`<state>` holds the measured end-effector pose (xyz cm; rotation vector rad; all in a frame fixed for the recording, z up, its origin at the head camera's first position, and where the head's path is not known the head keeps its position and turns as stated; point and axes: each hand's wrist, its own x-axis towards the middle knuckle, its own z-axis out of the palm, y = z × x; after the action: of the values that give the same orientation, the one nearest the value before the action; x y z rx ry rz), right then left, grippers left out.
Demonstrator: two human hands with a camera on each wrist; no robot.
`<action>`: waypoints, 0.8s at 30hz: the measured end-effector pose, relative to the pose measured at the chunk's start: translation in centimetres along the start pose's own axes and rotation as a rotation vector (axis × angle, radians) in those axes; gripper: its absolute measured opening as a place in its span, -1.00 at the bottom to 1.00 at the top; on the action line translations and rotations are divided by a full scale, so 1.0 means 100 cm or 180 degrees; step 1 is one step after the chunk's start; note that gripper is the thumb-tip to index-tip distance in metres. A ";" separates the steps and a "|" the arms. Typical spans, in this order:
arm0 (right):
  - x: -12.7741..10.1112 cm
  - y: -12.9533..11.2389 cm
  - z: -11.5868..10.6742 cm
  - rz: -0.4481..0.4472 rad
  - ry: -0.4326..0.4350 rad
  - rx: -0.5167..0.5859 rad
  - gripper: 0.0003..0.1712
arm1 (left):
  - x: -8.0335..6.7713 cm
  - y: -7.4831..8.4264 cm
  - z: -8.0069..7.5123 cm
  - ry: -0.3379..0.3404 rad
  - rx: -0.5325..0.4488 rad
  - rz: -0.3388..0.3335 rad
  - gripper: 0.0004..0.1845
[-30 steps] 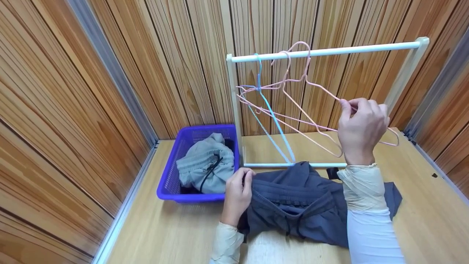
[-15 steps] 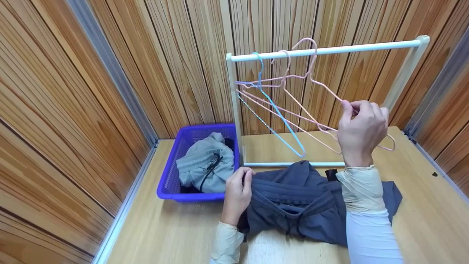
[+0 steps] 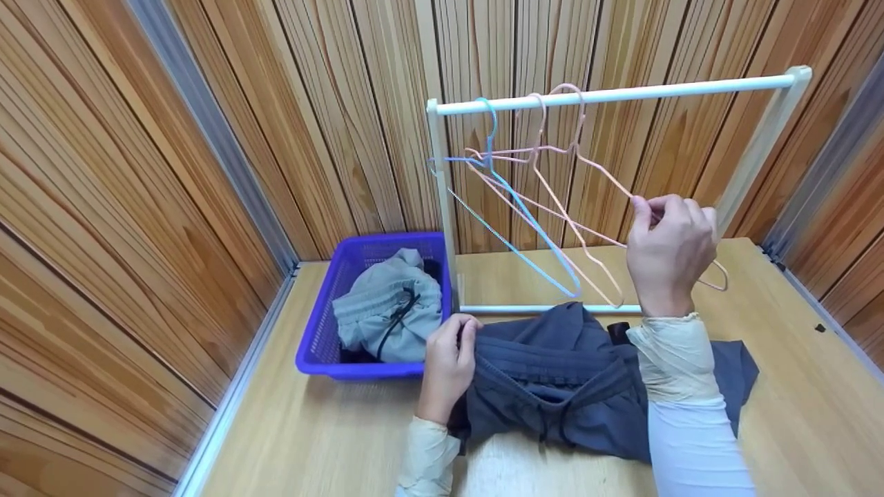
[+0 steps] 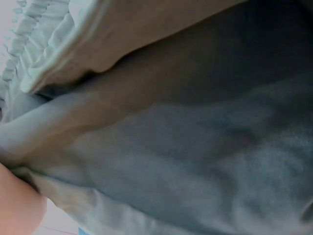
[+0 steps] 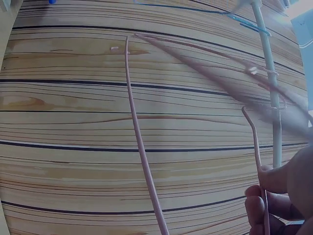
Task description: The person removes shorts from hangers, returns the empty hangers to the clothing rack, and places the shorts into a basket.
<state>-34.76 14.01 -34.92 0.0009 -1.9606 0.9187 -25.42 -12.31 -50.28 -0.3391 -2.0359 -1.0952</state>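
Note:
My right hand (image 3: 672, 245) pinches the sloping arm of a pink wire clothes hanger (image 3: 606, 170). That hanger's hook lies at the white rail (image 3: 663, 93); the right wrist view shows my thumb and fingers (image 5: 276, 178) on the wire. My left hand (image 3: 447, 366) grips the left end of the waistband of dark grey drawstring pants (image 3: 539, 359), which lie spread on the table with the waist partly gaping. Fabric of the pants (image 4: 171, 147) fills most of the left wrist view. My right forearm covers part of the pants.
Another pink hanger (image 3: 559, 200) and a blue hanger (image 3: 528, 214) hang on the rack's left part. A purple basket (image 3: 359, 371) holding light grey drawstring clothing (image 3: 394, 310) stands left of the rack. Wood-patterned walls (image 3: 331, 138) enclose the table (image 3: 345, 442).
The pink hanger in my right hand first rose slightly, then came down and left, its hook lower at the rail. The blue hanger swung. My left hand and the pants stayed put.

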 end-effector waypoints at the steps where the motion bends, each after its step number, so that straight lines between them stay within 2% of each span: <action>1: -0.001 0.000 0.000 -0.0003 -0.0011 -0.0004 -0.47 | 0.000 0.000 0.000 0.0008 0.0007 0.0009 -0.80; 24: -0.005 0.003 0.000 -0.0048 -0.0140 0.0051 -0.55 | 0.000 0.002 -0.001 0.0014 0.0037 0.0002 -0.81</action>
<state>-34.60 14.00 -35.52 0.0453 -1.9912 0.9316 -25.27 -12.22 -50.11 -0.3310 -2.0374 -1.0823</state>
